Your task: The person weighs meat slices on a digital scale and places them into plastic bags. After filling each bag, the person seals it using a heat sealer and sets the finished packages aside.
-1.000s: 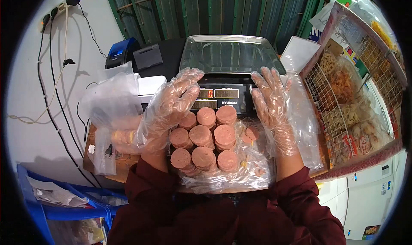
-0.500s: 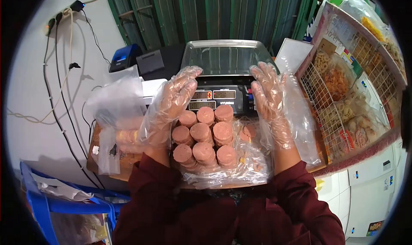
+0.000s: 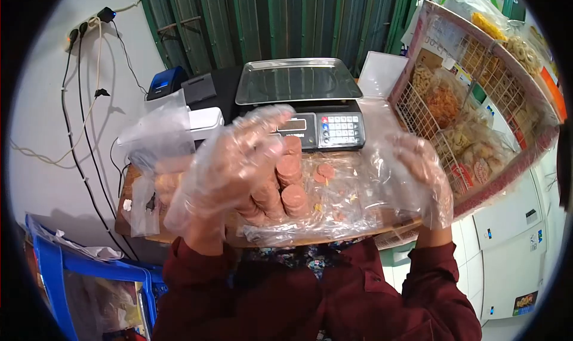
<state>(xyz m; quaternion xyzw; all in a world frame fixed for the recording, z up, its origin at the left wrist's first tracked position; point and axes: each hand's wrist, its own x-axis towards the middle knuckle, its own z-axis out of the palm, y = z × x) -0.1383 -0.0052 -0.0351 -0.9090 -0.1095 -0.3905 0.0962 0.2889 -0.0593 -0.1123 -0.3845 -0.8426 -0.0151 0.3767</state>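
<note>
Loose, crinkled clear plastic gloves (image 3: 230, 165), long maroon sleeves (image 3: 439, 272), dark floral-patterned cloth (image 3: 310, 259)

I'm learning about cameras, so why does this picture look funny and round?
Head view: black corners and bent edges, like a round lens; left hand looks blurry; shiny glare on the plastic sheet; soft shadows on the wall.

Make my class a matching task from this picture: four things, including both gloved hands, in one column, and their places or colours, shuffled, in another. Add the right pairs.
Things
1. Left hand
2. Metal tray
3. Right hand
4. Shutter

Places or colours
A. Close to the wire basket
B. Green, at the back
C. Partly hiding the stacks of pink slices
D. On top of the scale

Right pairs: 1-C, 2-D, 3-A, 4-B
</note>
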